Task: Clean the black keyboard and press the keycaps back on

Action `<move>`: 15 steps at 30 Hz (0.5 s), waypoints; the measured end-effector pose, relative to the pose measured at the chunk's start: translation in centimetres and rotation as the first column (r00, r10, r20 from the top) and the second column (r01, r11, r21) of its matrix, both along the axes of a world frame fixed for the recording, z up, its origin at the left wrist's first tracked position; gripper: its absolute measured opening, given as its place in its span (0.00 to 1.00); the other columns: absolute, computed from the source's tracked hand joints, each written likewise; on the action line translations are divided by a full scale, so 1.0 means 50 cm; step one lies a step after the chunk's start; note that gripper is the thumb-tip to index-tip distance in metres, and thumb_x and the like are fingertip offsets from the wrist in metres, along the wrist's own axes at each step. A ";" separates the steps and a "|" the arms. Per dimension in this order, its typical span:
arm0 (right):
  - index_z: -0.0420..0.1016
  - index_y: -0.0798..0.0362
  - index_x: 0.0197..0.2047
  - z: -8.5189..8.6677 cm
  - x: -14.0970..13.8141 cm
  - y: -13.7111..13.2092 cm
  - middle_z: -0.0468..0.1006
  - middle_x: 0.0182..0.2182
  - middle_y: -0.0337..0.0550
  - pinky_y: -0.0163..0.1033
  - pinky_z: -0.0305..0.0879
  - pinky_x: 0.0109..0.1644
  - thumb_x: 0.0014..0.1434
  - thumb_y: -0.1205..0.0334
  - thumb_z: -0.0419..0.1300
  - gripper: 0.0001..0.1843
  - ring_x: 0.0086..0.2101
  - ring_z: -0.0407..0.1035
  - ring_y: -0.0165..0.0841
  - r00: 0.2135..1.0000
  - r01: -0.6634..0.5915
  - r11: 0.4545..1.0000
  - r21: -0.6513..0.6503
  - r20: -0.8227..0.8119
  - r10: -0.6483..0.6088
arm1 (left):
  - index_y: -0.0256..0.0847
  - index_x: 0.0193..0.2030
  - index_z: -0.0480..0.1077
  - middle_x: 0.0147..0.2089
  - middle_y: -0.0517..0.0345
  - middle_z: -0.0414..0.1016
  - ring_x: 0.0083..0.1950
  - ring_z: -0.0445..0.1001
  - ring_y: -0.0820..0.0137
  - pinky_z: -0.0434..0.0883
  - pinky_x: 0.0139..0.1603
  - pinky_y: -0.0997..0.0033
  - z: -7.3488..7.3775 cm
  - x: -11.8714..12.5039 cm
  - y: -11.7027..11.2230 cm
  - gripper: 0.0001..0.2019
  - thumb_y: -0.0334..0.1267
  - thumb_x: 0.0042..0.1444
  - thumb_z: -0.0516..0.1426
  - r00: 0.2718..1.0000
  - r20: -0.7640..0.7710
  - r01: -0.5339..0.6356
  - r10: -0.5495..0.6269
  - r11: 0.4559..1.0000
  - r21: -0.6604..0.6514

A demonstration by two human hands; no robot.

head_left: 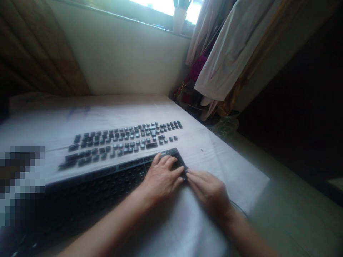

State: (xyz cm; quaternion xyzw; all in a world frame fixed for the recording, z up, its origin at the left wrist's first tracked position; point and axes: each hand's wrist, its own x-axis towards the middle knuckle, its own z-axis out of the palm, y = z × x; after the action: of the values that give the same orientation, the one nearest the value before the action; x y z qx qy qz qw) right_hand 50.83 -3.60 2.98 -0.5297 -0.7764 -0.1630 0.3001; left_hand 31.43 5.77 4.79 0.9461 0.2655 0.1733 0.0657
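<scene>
A black keyboard frame with its keycaps removed lies on a white sheet. Several loose dark keycaps are laid out in rows just beyond it. My left hand rests flat on the keyboard's right end, fingers stretched out. My right hand lies beside it on the sheet, fingertips touching the keyboard's right corner, fingers extended. Neither hand holds anything that I can see.
A pale wall and a window sill with a white pot are behind the table. Hanging clothes crowd the right side. A thin cable runs off near my right wrist. A blurred patch covers the left edge.
</scene>
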 end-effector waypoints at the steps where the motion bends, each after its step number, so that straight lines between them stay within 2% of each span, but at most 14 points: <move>1: 0.81 0.55 0.45 -0.001 0.001 0.001 0.85 0.42 0.49 0.44 0.77 0.48 0.68 0.68 0.56 0.12 0.41 0.81 0.40 1.000 -0.004 1.000 -0.003 -0.004 0.004 | 0.50 0.59 0.72 0.61 0.48 0.70 0.63 0.65 0.55 0.55 0.69 0.40 0.000 0.000 0.000 0.18 0.49 0.69 0.50 1.000 0.001 0.000 0.000 1.000 0.002; 9: 0.82 0.55 0.44 0.000 0.005 0.003 0.85 0.44 0.51 0.44 0.78 0.48 0.66 0.68 0.57 0.10 0.42 0.80 0.40 0.999 -0.007 0.999 -0.038 -0.054 0.005 | 0.49 0.56 0.74 0.60 0.50 0.71 0.63 0.66 0.57 0.56 0.69 0.43 0.011 -0.003 0.003 0.16 0.48 0.68 0.52 1.000 0.011 0.001 0.000 1.000 -0.009; 15: 0.82 0.51 0.42 0.008 0.002 0.007 0.85 0.44 0.49 0.45 0.78 0.48 0.65 0.67 0.57 0.11 0.43 0.80 0.39 0.996 0.018 0.996 -0.085 -0.083 -0.025 | 0.45 0.52 0.76 0.58 0.50 0.73 0.62 0.67 0.56 0.56 0.69 0.41 0.033 -0.025 0.020 0.14 0.43 0.69 0.51 0.997 0.016 -0.071 0.072 0.997 -0.025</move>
State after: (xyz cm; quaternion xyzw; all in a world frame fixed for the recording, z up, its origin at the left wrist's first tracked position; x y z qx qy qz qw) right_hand 50.95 -3.25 3.38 -0.5564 -0.7636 -0.1112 0.3081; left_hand 30.20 6.78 6.42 0.9337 0.3006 0.1803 0.0731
